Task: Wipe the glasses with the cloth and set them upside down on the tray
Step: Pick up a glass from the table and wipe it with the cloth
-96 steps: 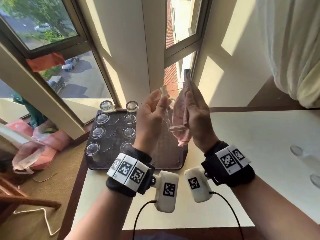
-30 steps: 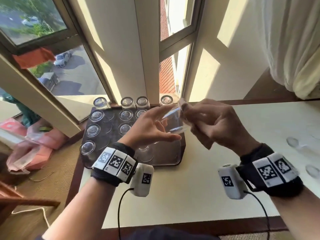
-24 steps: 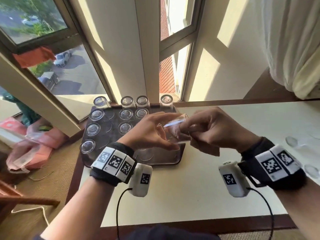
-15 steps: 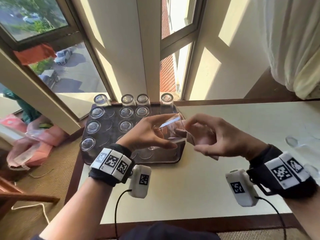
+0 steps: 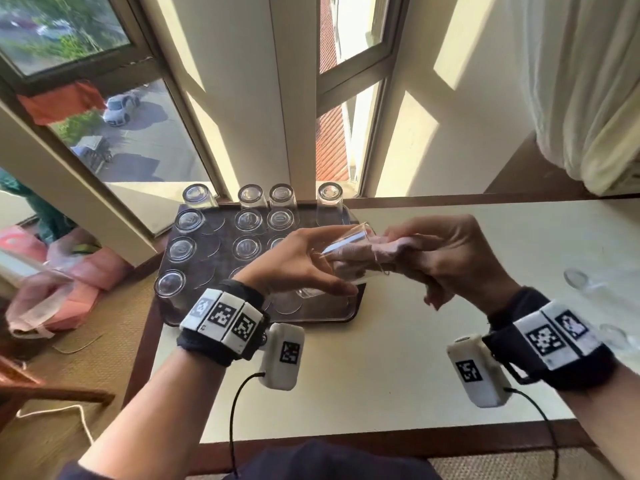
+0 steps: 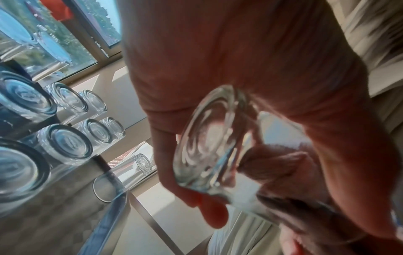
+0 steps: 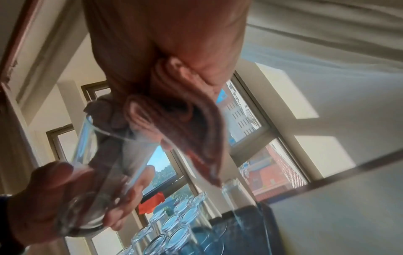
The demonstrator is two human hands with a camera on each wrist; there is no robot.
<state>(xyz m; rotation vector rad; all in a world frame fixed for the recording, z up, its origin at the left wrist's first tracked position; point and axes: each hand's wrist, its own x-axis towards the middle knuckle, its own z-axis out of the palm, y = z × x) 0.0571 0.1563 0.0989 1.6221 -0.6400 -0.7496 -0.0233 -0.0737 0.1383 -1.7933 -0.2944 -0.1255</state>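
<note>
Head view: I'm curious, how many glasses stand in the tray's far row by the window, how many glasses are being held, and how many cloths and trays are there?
Far-row glasses: 4
Held glass: 1
Cloth: 1
Tray: 1
Total: 7

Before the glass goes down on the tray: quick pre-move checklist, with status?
1. Left hand grip on glass: ok, fingers curled round its base end.
2. Cloth out of glass: not ok, the right hand holds it stuffed in the mouth.
3. Glass upside down: not ok, lying sideways.
4. Free spot on tray: ok, bare area at near right.
5. Inside wiped clean: cannot tell.
</note>
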